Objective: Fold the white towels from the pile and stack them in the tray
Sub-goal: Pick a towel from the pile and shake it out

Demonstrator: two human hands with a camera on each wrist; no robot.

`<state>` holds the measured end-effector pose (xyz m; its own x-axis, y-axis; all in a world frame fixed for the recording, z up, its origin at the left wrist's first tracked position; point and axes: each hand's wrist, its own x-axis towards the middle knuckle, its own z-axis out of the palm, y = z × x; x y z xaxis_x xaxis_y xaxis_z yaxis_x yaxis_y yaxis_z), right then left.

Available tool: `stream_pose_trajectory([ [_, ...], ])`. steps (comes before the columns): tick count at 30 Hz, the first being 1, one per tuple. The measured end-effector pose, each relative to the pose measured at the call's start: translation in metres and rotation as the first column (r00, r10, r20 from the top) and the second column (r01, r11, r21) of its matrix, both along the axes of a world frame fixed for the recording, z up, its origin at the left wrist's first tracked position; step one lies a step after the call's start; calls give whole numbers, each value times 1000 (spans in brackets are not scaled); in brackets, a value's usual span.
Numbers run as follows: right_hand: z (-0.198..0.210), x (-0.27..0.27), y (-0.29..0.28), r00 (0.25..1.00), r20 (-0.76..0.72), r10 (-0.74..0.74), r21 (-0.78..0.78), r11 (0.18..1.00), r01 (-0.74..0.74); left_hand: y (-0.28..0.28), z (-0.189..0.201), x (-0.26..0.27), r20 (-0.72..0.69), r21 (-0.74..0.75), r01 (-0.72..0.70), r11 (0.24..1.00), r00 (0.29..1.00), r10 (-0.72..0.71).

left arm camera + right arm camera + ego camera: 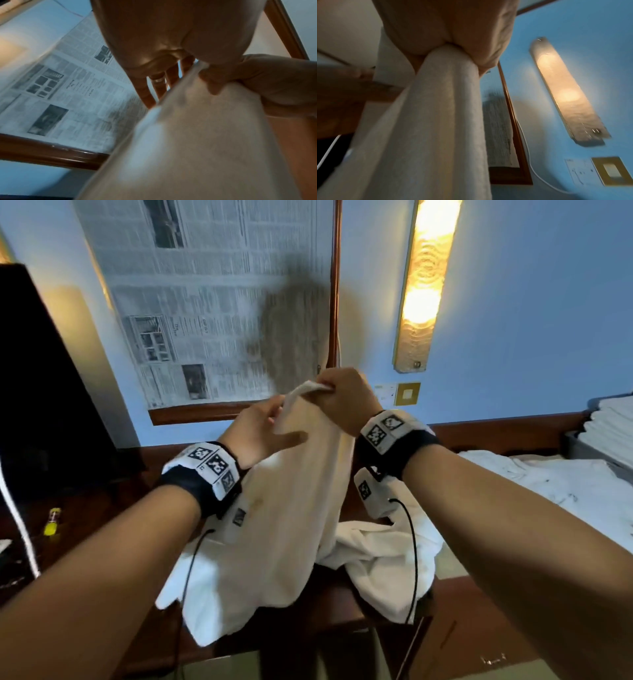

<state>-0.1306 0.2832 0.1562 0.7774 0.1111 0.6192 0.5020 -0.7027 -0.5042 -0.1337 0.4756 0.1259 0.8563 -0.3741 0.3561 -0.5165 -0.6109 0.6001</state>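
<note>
A white towel [291, 508] hangs in front of me, and its lower end drapes over crumpled white cloth [380, 559] on the wooden table. My right hand [342, 402] grips the towel's bunched top corner, and the right wrist view shows the towel [428, 121] coming out of the closed hand [447, 33]. My left hand [260, 429] is just left of that corner. Its straight fingers [147, 97] lie along the towel's edge [197, 135] with the thumb spread out. A loose pile of white towels [548, 484] lies to the right. A grey tray [582, 450] at far right holds folded towels [613, 419].
A wood-framed panel covered with newspaper [219, 302] and a lit wall lamp [424, 285] face me. A tall dark object [41, 388] stands at the left. A small yellow item [53, 522] and a white cable [20, 525] lie on the table's left end.
</note>
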Motion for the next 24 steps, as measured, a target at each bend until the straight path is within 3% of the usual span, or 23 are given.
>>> stream_pose_trajectory([
  [3, 8, 6, -5, 999, 48, 19, -121, 993, -14, -26, 9, 6, 89, -183, -52, 982, 994, 69],
  [7, 8, 5, -23, 995, 73, 73, -80, 994, -67, -33, 31, 2, 155, -142, -60, 988, 985, 82],
  [11, -32, 7, -45, 988, -132, 84, -105, 990, -98, -24, 56, -8, 207, -144, -87, 986, 971, 116],
  [15, -112, 18, -69, 934, -358, 5, -155, 986, -65, 10, 74, -25, 273, -166, -110, 980, 950, 153],
  [18, -150, 21, -78, 883, -466, -51, -17, 999, 49, 48, 71, -41, 254, -245, -135, 960, 947, 198],
  [21, -134, 25, -58, 920, -390, -37, 194, 973, 121, 76, 57, -54, 167, -296, -212, 931, 949, 269],
  [24, -81, 17, -14, 978, -199, 57, 295, 955, 4, 92, 47, -66, 75, -322, -212, 923, 966, 248],
])
